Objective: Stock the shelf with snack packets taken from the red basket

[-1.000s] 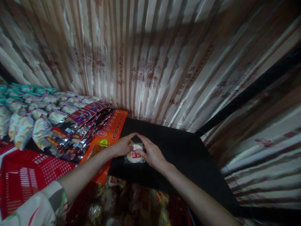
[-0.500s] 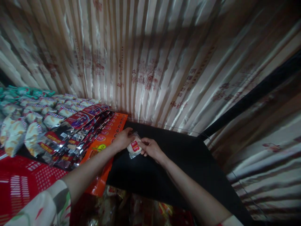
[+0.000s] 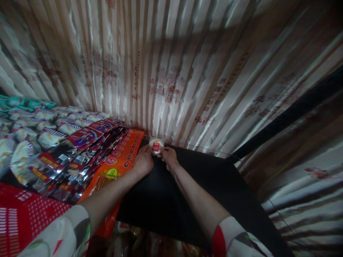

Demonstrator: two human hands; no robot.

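Note:
A small round white cake in clear wrap with a red label (image 3: 157, 145) stands on its edge at the far end of a black shelf surface (image 3: 203, 178), against the striped curtain. My left hand (image 3: 144, 160) and my right hand (image 3: 167, 155) pinch it from either side with closed fingers. Both forearms reach forward over the black surface.
Orange snack packets (image 3: 118, 160) lie just left of my hands, then rows of dark red foil packets (image 3: 80, 142) and white-and-yellow bags (image 3: 24, 150). A red basket (image 3: 24, 210) sits at the near left. More wrapped snacks lie below the shelf's front edge (image 3: 150, 242).
Both hands have carried the wrapped cake from the middle of the black surface to its far edge by the curtain, and it now stands upright instead of lying flat.

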